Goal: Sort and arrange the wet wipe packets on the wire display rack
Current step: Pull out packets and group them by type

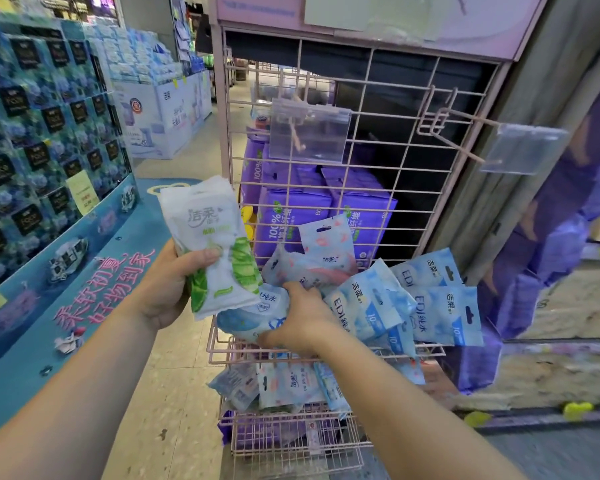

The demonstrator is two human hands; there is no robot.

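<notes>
Packets lie jumbled in the wire basket (pixel 219 344) of the pink display rack (pixel 378 188), and sorting looks barely begun. The left hand (pixel 168 289) grips a green-and-white wet wipe packet (pixel 212 244), thumb pressed across its front, holding it up and just left of the basket. The right hand (pixel 302 320) reaches down into the heap, fingers curled around a pale blue packet (pixel 246 323) lying directly under the green one; I judge it a grasp, though the fingertips are partly hidden. Just beyond the right hand a pink-patterned packet (pixel 326 251) leans upright, and to its right several blue packets (pixel 444 306) fan out over the basket's front rail, some hanging past it. More packets (pixel 284 382) sit in the tier below the right wrist. The risk, as I see it, is in the pull: lifting the pale blue packet out from under its neighbours could drag the overhanging blue ones off the rail and onto the floor. The green packet is held only by one end, so it could slip if the left hand loosens while attention goes right. The empty hooks (pixel 461 133) above the right hand jut outward and could snag a rising wrist.
</notes>
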